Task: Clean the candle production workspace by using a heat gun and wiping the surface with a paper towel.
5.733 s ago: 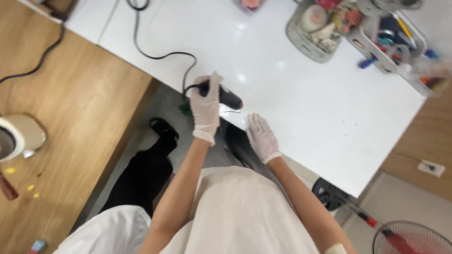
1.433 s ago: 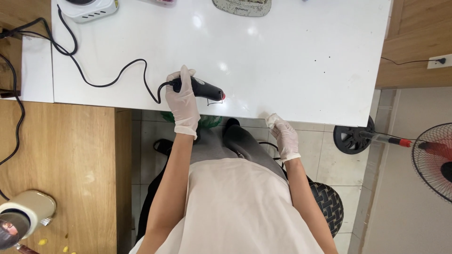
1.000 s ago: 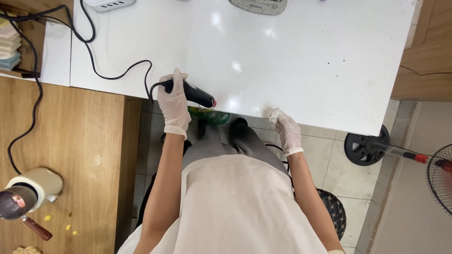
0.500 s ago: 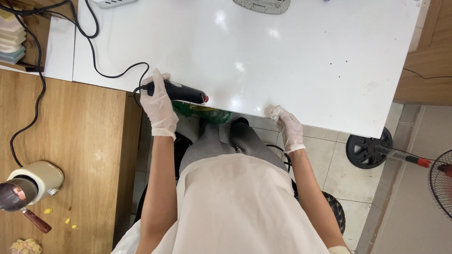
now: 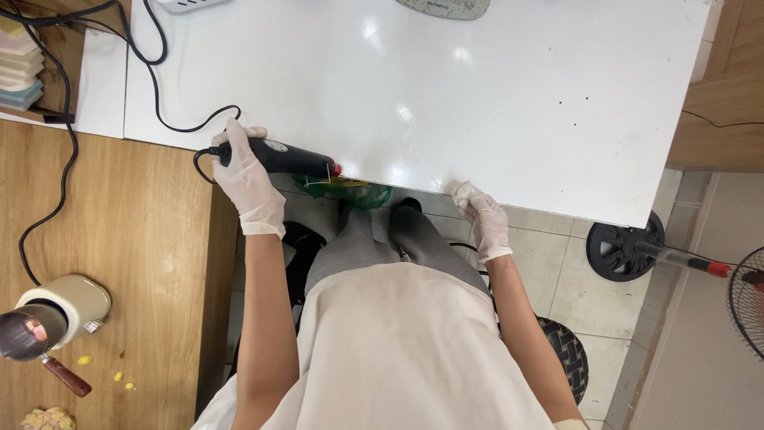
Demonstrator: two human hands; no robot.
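One view only, from the person's head, looking almost straight down over the chest and lap. It sits high enough to take in both forearms whole, the near edge of the white table point(image 5: 493, 95) and the floor on both sides. The table fills the upper part of the picture, its far side cut off by the top edge. The left hand point(image 5: 245, 177) lies left of centre at the table's near edge; the right hand point(image 5: 483, 219) lies right of centre, just below that edge. Beyond the left hand is wood floor point(image 5: 119, 263); beyond the right hand, tiles and a fan point(image 5: 748, 299) at the picture's edge.
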